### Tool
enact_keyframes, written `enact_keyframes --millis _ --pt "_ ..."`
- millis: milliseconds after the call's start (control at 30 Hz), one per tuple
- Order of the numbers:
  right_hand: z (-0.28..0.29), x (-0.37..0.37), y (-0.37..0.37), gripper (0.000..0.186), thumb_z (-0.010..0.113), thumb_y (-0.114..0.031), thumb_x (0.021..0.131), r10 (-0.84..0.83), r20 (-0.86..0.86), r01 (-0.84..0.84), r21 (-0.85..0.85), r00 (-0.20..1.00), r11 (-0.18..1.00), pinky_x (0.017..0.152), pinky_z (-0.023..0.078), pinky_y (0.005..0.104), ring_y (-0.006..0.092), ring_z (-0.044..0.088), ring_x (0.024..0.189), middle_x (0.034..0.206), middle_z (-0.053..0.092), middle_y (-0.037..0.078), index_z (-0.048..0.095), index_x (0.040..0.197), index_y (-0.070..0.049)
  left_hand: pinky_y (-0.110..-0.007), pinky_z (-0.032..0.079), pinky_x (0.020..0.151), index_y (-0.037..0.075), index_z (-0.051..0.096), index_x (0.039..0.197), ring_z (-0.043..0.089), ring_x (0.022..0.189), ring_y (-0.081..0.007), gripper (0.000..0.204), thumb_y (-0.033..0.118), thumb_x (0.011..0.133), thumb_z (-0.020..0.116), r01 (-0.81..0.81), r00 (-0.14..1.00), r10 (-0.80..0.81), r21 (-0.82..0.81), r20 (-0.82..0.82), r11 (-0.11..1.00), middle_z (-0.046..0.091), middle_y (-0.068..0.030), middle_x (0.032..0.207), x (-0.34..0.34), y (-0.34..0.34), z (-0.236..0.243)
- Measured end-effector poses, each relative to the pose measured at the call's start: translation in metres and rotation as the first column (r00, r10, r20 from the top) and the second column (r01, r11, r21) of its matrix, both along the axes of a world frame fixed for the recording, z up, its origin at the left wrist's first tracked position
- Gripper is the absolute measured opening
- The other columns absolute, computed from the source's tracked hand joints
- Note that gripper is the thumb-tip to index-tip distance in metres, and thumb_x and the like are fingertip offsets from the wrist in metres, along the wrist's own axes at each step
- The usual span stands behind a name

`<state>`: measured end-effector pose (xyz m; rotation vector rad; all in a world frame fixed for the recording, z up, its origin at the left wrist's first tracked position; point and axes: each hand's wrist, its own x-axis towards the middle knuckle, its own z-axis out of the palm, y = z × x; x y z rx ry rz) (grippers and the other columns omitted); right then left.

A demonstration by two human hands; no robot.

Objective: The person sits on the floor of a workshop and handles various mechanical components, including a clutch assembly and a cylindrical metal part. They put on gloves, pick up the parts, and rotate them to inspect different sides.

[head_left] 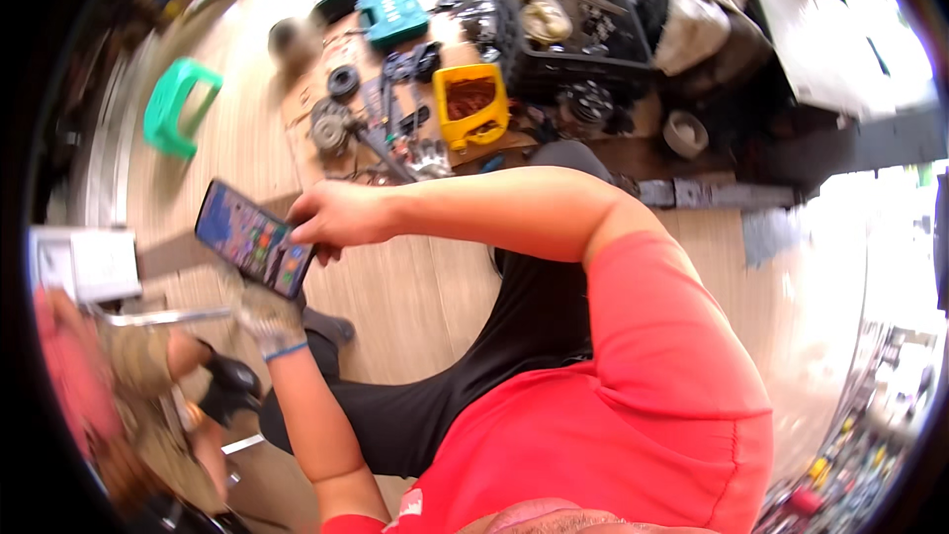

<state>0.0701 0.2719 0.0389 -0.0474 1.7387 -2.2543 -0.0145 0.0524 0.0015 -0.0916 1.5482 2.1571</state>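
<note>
A smartphone [247, 237] with a lit screen of coloured icons lies tilted at the left of centre. Wrapped around its lower side is my left hand [269, 319], in a pale work glove with a blue cuff; the phone hides part of its fingers. My bare right hand [341, 215] reaches across from the right, fingers curled and fingertips at the screen's right side. Nothing shows inside the right hand's fingers.
Ahead lie a yellow case [471, 133], a teal case [392, 16], a black crate [578, 64] and scattered metal parts. A green stool [178, 109] stands far left. Another person [148, 386] sits at the left edge. A roll of tape [685, 133] lies at right.
</note>
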Motion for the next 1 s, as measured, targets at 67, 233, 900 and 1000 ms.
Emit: enact_keyframes --millis 67,233,900,1000 --pt "0.009 0.007 0.002 0.026 0.060 -0.015 0.096 -0.062 0.082 0.068 -0.079 0.995 0.995 0.060 0.053 0.0295 0.0134 0.066 0.067 0.084 0.069 0.009 0.065 0.111 0.006 -0.050 0.041 0.108 0.006 0.043 0.144 0.055 0.123 -0.0346 0.070 0.060 0.100 0.038 -0.070 0.988 0.032 0.253 0.152 0.965 0.056 -0.0155 0.138 0.004 0.003 0.007" --pt "0.070 0.024 0.059 0.026 0.062 -0.017 0.095 -0.346 -0.247 0.380 0.106 0.905 0.919 0.058 0.052 0.0292 0.0126 0.065 0.062 0.078 0.071 0.009 0.068 0.107 0.006 -0.051 0.029 0.117 0.003 0.039 0.149 0.042 0.140 -0.0328 0.075 0.059 0.101 0.033 0.679 0.727 -0.558 0.535 -0.399 0.502 0.044 -0.0182 0.152 -0.026 -0.010 0.042" --pt "-0.196 0.440 0.238 0.019 0.056 -0.015 0.102 -0.948 0.290 0.977 0.198 -0.132 -0.076 0.054 0.048 0.0269 0.0123 0.058 0.067 0.095 0.069 0.002 0.061 0.117 -0.006 -0.037 0.048 0.092 0.009 0.060 0.132 0.064 0.106 -0.0237 0.058 0.055 0.100 0.046 0.277 0.952 -0.294 -0.169 -0.088 0.946 0.068 -0.0107 0.116 -0.087 -0.074 0.020" --pt "-0.265 0.451 0.212 0.018 0.056 -0.019 0.102 -0.881 0.451 0.989 0.097 -0.141 -0.108 0.054 0.047 0.0294 0.0149 0.058 0.067 0.095 0.069 0.003 0.060 0.117 -0.010 -0.035 0.049 0.091 0.008 0.062 0.129 0.064 0.107 -0.0230 0.050 0.046 0.103 0.044 0.177 0.808 -0.514 -0.713 -0.288 0.678 0.068 -0.0100 0.114 -0.066 -0.063 0.007"
